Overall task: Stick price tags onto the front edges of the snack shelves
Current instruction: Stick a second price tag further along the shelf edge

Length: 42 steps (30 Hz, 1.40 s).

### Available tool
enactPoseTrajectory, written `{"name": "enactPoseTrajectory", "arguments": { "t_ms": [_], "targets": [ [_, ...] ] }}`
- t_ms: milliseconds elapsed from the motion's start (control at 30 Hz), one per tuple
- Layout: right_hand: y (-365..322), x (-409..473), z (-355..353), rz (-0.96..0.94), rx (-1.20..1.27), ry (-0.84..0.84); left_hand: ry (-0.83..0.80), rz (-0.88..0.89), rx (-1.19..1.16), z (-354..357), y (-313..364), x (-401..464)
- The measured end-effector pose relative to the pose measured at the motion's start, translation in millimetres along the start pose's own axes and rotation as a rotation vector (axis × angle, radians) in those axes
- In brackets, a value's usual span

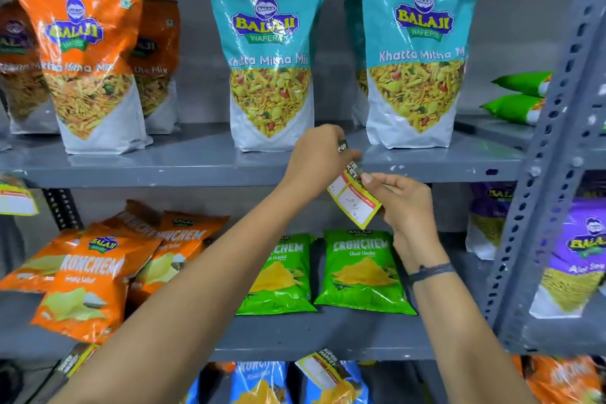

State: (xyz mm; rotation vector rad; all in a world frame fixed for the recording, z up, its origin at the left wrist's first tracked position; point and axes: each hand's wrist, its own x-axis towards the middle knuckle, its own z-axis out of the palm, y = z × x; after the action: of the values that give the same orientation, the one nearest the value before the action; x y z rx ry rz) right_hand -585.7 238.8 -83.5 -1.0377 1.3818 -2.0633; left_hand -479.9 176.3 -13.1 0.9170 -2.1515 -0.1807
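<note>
A yellow-edged white price tag (355,203) with a red band and a handwritten number hangs tilted in front of the upper grey shelf's front edge (164,174). My right hand (403,207) pinches the tag from the right side. My left hand (316,162) grips the tag's dark top strip just above, against the shelf edge. Another tag (18,198) hangs from the same edge at far left. On the lower shelf's front edge (377,349) hang two tags, one in the middle (323,369) and one at lower left (73,359).
Teal snack bags (270,52) and orange ones (85,52) stand on the upper shelf. Green packets (362,272) and orange packets (85,282) lie on the middle shelf. A perforated grey upright (551,157) rises at right, with purple bags (577,259) beyond it.
</note>
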Motion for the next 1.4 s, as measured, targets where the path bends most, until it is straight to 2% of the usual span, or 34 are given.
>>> {"name": "enactPoseTrajectory", "arguments": {
  "t_ms": [67, 233, 400, 533, 967, 1267, 1400],
  "targets": [
    [-3.2, -0.2, -4.5, -0.042, -0.072, -0.031, 0.014, -0.016, -0.042, -0.7, -3.3, -8.4],
    [-8.0, -1.1, -10.9, -0.377, -0.518, -0.032, 0.095, -0.014, 0.06, -2.0, -16.6, -41.3],
    [0.2, 0.0, -13.7, -0.482, -0.695, -0.06, 0.141, -0.01, 0.157, 4.1, -23.6, -56.1],
    [-3.2, 1.3, -12.8, -0.477, -0.668, -0.031, 0.183, 0.004, 0.177, 9.1, -23.9, -56.2],
    [-5.3, 8.9, -7.7, -0.45, -0.536, 0.133, 0.341, -0.112, 0.11, 10.7, -13.4, -47.2],
    [-5.0, 5.4, -3.4, -0.48, -0.532, 0.187, 0.388, -0.167, 0.23, 21.5, -7.8, -47.1],
    [3.9, -0.9, -0.5, -0.523, -0.407, 0.225, 0.436, -0.17, 0.251, 26.3, -11.9, -52.8]
  ]
}}
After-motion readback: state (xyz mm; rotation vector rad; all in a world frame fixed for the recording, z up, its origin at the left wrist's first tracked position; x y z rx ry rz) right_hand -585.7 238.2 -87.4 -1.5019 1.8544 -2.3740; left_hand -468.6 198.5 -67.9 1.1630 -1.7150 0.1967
